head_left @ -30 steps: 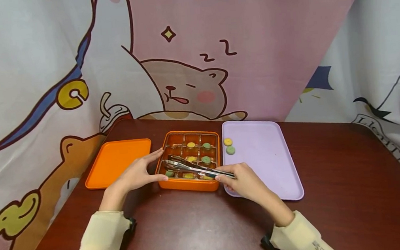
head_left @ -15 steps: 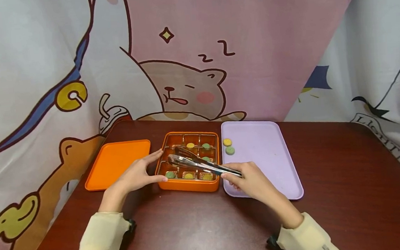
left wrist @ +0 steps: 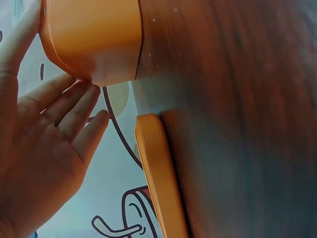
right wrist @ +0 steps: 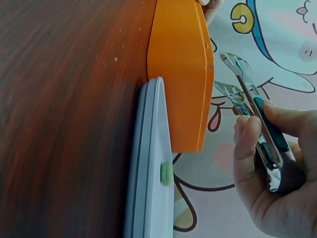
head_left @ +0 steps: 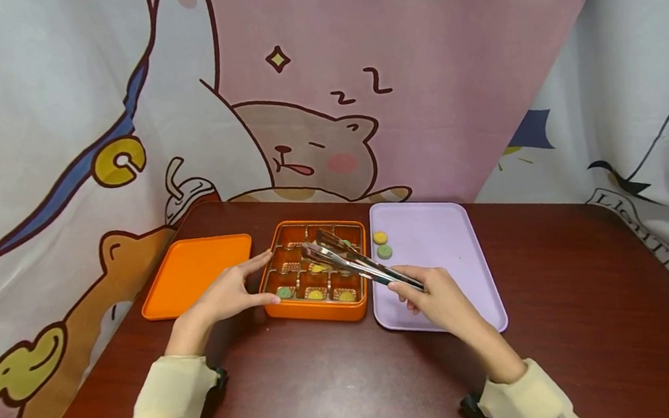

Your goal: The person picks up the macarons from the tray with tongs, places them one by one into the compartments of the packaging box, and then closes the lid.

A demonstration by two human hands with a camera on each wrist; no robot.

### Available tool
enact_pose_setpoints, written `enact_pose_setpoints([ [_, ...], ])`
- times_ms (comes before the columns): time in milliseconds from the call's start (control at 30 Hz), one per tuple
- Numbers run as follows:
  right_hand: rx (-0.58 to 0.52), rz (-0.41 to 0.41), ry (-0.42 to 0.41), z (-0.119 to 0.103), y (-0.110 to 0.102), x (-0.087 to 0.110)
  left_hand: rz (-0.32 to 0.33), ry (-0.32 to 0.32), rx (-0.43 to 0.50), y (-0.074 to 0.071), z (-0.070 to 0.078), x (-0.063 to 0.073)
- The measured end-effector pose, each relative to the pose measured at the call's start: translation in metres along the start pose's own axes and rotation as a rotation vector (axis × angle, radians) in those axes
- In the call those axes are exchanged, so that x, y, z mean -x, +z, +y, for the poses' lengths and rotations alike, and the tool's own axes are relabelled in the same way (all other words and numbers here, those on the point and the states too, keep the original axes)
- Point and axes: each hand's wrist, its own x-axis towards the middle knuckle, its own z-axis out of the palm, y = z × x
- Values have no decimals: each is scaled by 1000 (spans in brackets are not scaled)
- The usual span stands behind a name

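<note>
My left hand (head_left: 228, 291) rests on the left side of an orange box (head_left: 316, 311), fingers fairly straight along its wall and thumb by the front corner. Inside, a clear divider makes several compartments, some with small yellow or green round pieces, such as a green one (head_left: 285, 293) at front left. Tongs (head_left: 370, 269) slant over the box, gripped near their rear end by my right hand (head_left: 437, 293). Their tips are spread apart with nothing between them in the right wrist view, and cover part of the back compartments in the head view.
Right of the box lies a lilac tray (head_left: 433, 247), bearing a yellow round piece (head_left: 380, 238) and a green round piece (head_left: 385, 252) near its left edge. An orange lid-like tray (head_left: 197, 274) lies to the left. A printed cloth (head_left: 420, 95) hangs behind the brown table (head_left: 337, 381).
My right hand has drawn the tongs right and up, away from the front compartments, and their tips have spread wider. The left hand stays on the box.
</note>
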Motion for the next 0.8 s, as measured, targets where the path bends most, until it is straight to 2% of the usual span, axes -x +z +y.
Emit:
enact_pose_setpoints([
  [367, 9, 48, 32, 14, -15, 10, -10, -3, 78, 1, -2, 1],
  [533, 12, 65, 55, 20, -23, 15, 7, 9, 136, 2, -2, 4],
  [800, 22, 106, 93, 29, -37, 28, 59, 12, 296, 11, -2, 0],
])
